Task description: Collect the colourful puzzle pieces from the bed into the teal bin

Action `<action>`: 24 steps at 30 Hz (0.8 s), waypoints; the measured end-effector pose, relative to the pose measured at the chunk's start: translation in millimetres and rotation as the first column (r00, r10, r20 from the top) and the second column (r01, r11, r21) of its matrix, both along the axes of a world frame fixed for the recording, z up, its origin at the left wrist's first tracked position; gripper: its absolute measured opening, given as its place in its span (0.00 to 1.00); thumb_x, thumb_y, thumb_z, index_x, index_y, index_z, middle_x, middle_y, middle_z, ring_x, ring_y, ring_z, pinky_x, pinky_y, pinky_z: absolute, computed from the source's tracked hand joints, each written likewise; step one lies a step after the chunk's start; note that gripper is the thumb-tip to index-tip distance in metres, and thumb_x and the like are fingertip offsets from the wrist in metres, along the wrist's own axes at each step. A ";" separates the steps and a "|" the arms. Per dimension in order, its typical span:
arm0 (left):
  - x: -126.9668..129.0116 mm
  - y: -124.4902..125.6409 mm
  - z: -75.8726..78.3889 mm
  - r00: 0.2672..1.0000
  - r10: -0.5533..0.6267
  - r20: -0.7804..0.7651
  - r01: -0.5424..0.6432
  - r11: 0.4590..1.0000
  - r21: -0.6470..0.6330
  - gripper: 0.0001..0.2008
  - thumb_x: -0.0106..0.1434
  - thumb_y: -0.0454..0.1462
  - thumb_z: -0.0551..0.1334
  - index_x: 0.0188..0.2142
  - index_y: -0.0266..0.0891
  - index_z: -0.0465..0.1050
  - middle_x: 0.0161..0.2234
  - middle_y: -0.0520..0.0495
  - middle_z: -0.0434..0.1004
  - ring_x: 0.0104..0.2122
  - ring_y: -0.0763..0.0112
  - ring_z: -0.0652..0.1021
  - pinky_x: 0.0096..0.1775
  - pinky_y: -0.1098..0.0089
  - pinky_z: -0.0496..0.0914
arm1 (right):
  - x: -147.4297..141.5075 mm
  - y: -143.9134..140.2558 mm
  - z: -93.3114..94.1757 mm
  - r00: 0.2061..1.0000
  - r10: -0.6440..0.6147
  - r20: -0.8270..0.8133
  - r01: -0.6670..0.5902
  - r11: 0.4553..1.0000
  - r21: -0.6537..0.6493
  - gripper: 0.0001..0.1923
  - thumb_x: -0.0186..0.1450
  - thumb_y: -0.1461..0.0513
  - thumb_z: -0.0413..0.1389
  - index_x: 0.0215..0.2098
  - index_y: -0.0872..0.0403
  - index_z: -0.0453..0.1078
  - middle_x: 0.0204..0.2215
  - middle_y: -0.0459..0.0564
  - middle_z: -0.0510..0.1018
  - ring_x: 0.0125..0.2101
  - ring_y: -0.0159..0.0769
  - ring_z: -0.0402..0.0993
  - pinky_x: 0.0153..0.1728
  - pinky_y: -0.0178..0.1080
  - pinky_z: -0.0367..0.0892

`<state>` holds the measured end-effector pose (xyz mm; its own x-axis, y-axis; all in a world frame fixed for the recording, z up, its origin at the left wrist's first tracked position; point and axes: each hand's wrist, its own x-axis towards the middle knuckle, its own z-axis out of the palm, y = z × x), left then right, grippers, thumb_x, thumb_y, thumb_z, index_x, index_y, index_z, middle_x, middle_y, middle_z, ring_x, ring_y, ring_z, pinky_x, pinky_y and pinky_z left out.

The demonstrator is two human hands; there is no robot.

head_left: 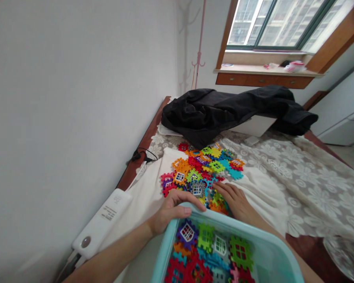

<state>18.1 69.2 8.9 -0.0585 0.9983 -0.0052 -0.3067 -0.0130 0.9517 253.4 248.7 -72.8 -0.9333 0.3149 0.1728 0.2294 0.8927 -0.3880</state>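
A light teal plastic basin [271, 251] sits at the bottom of the view with several colourful interlocking window tiles [212, 251] inside. My left hand [169, 210] grips the basin's far rim, thumb along the edge. My right hand [234, 200] lies flat, palm down, on the near edge of a pile of the same coloured tiles [205, 167] spread over a white cloth on the bed. Its fingers touch the tiles; whether they pinch one is hidden.
A black jacket [233, 108] lies heaped at the far end of the lace-covered bed [297, 173]. A white device [102, 224] and a black cable [141, 155] lie along the left edge by the wall. A window sill with small items is at the back.
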 end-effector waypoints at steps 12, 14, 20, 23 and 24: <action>1.1 -3.0 -2.2 0.997 0.011 0.071 -0.004 0.996 -0.091 0.15 0.55 0.44 0.72 0.39 0.39 0.88 0.34 0.44 0.86 0.31 0.68 0.78 0.33 0.72 0.69 | -3.6 -8.3 20.1 0.986 -0.104 -0.128 0.059 0.948 -0.313 0.26 0.68 0.58 0.61 0.63 0.47 0.64 0.58 0.57 0.74 0.57 0.51 0.74 0.58 0.52 0.73; 0.5 -1.9 -1.2 0.999 0.008 0.035 -0.006 0.998 -0.065 0.15 0.55 0.44 0.71 0.39 0.39 0.88 0.35 0.43 0.86 0.33 0.65 0.79 0.35 0.71 0.70 | -2.8 -6.8 24.1 0.984 -0.116 -0.136 0.063 0.937 -0.344 0.20 0.67 0.59 0.62 0.56 0.48 0.68 0.53 0.56 0.77 0.53 0.50 0.77 0.54 0.50 0.75; 0.5 -1.9 -2.0 0.999 0.019 0.033 -0.017 0.997 -0.078 0.17 0.55 0.46 0.71 0.39 0.38 0.88 0.35 0.41 0.86 0.33 0.64 0.79 0.36 0.69 0.71 | -0.4 -5.1 33.4 0.978 -0.141 -0.157 0.053 0.884 -0.464 0.17 0.67 0.57 0.63 0.53 0.48 0.71 0.50 0.54 0.79 0.50 0.49 0.77 0.52 0.49 0.74; 1.2 -2.9 -2.3 1.000 0.017 0.023 -0.015 0.997 -0.072 0.16 0.55 0.45 0.71 0.40 0.38 0.88 0.36 0.41 0.87 0.34 0.63 0.80 0.37 0.69 0.71 | -0.2 -3.6 36.7 0.983 -0.099 -0.151 0.002 0.842 -0.540 0.17 0.69 0.56 0.61 0.54 0.48 0.72 0.51 0.54 0.80 0.52 0.49 0.77 0.54 0.49 0.73; 1.4 -3.2 -2.1 1.000 0.015 0.021 -0.014 0.998 -0.065 0.16 0.56 0.44 0.71 0.40 0.38 0.88 0.36 0.41 0.87 0.35 0.63 0.80 0.37 0.69 0.72 | -0.1 -3.0 38.4 0.986 -0.089 -0.144 -0.009 0.824 -0.566 0.16 0.70 0.55 0.61 0.54 0.48 0.73 0.51 0.54 0.81 0.51 0.49 0.78 0.54 0.49 0.73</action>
